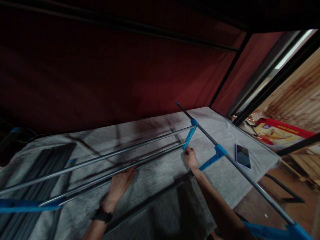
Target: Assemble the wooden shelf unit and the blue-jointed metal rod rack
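Observation:
A frame of grey metal tubes joined by blue plastic brackets lies across the cloth-covered table. My left hand (121,184) has its fingers around the lowest of the long tubes (87,191), near its middle. Just above runs another thin tube, and a thicker long tube (110,155) lies farther back. With fingers closed, my right hand (190,157) grips the lower end of a blue bracket (190,136), where the thin tubes meet it. This bracket sits on a cross tube (207,134), which also carries a second blue bracket (214,156) beside my right wrist.
Several dark tubes (37,176) lie side by side on the table's left. A phone (242,156) rests near the right edge. Dark red sheeting (130,76) on a black metal frame stands behind. A red and yellow box (280,131) is beyond the table at right.

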A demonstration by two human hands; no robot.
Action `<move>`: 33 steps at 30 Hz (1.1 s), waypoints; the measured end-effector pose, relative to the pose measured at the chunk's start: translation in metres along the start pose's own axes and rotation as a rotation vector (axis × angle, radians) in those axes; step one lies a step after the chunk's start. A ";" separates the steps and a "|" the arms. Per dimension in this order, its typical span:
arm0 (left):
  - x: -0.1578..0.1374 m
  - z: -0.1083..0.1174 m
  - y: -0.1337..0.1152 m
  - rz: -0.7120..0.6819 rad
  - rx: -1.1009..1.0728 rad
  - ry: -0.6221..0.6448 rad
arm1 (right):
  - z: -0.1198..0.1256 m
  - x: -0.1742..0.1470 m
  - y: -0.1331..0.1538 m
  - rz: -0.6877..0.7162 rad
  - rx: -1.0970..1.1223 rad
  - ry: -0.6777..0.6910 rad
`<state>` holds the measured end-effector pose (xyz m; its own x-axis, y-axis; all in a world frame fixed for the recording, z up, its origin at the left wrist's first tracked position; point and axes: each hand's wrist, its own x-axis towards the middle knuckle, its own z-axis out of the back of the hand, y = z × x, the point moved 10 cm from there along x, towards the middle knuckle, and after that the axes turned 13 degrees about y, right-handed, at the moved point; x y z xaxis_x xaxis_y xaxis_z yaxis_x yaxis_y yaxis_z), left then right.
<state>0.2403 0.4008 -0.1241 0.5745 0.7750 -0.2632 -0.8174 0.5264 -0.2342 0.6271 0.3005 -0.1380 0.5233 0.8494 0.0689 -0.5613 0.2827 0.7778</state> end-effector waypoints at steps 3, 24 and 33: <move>-0.001 0.000 -0.003 -0.006 -0.025 0.021 | 0.002 -0.001 0.001 -0.023 -0.022 -0.026; -0.001 -0.001 -0.004 -0.043 -0.021 0.017 | 0.000 -0.001 0.002 0.013 -0.006 -0.014; 0.000 -0.001 -0.001 -0.057 -0.038 0.009 | -0.003 0.000 -0.002 0.006 0.001 -0.004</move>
<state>0.2407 0.3997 -0.1249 0.6207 0.7409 -0.2566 -0.7811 0.5559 -0.2845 0.6264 0.3012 -0.1410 0.5226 0.8492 0.0762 -0.5636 0.2770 0.7782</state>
